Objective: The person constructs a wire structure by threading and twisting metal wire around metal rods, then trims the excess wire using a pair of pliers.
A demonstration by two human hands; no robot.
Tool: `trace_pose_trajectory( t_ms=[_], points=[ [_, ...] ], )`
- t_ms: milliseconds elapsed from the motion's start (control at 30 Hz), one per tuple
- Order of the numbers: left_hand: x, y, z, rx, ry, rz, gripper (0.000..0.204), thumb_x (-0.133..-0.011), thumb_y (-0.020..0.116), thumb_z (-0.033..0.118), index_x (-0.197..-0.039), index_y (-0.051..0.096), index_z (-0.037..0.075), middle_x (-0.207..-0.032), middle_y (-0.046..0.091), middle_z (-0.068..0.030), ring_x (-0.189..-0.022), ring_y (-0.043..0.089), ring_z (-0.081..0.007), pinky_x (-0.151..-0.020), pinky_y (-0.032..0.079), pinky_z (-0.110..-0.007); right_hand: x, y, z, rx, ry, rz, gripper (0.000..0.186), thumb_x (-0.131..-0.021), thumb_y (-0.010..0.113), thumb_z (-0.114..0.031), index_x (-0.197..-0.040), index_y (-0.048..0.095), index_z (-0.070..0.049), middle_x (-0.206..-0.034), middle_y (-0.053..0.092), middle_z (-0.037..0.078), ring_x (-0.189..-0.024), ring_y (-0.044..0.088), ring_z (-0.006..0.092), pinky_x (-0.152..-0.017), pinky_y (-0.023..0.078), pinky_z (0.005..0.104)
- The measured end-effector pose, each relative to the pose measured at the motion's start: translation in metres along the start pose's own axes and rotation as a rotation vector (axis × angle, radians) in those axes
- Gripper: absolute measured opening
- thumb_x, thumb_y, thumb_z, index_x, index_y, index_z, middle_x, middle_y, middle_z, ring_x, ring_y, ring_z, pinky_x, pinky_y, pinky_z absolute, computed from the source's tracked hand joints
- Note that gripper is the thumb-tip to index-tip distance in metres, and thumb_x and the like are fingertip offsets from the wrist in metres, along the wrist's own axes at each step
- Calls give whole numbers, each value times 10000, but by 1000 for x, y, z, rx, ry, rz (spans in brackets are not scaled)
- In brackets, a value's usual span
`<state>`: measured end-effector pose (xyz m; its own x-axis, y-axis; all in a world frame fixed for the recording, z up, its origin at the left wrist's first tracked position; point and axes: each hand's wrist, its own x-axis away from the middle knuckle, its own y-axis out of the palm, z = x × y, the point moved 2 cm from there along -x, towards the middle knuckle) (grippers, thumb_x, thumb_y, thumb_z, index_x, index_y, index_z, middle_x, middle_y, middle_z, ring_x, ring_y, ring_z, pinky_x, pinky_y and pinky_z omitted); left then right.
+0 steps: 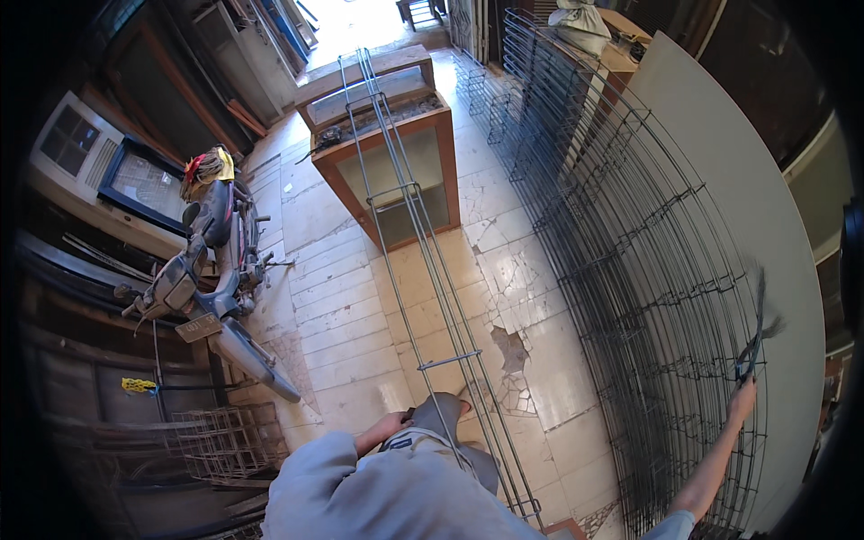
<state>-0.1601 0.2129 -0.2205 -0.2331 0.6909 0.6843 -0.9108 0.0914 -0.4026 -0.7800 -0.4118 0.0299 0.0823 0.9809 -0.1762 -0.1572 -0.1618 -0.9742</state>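
Observation:
Out to the right, my right hand [742, 402] is closed around a bundle of thin dark tie wires [758, 331], whose loose ends fan out upward. It is held over the tall stack of steel rebar cages [648, 261]. My left hand [389, 427] is down by my thigh with curled fingers, next to a small dark thing [409, 416] that I cannot make out. In front of me a long, narrow rebar cage [420, 232] with square stirrups [448, 360] runs away from me, its far part lying over a wooden cabinet with glass panes [396, 162].
A motorbike [211, 279] is parked on the left, with a yellow-and-red bundle at its rear. Broken floor tiles [510, 349] lie right of the cage. A large pale panel [720, 162] leans behind the stack. Small wire frames [216, 441] are at lower left.

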Motion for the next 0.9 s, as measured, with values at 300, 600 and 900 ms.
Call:
trace_pose_trajectory(
  t_ms=[300,600,900],
  points=[
    [2,-4,-4,21,-57,58,430,-933,568,382,-1080,666,-10,-1026,681,-255,-976,646,-429,-864,499,-462,-14,-3,-8,-3,68,-29,461,-974,555,-176,-1401,448,-38,-1336,531,216,-1229,526,387,-966,472,479],
    [26,-109,172,1408,48,279,640,-1014,415,555,-1361,508,25,-1378,538,-144,-1290,476,-249,-1063,383,-412,177,-137,-197,-602,-226,-517,567,-937,604,-135,-1455,408,-13,-1449,467,221,-1309,497,347,-1076,416,430],
    [25,-101,203,702,287,407,447,-1038,469,417,-1136,656,24,-1032,673,-59,-1008,551,-161,-918,423,-295,433,-149,-254,-387,-893,-801,842,-837,710,-439,-1473,325,-43,-1433,431,198,-1235,513,390,-980,438,518]
  ],
)
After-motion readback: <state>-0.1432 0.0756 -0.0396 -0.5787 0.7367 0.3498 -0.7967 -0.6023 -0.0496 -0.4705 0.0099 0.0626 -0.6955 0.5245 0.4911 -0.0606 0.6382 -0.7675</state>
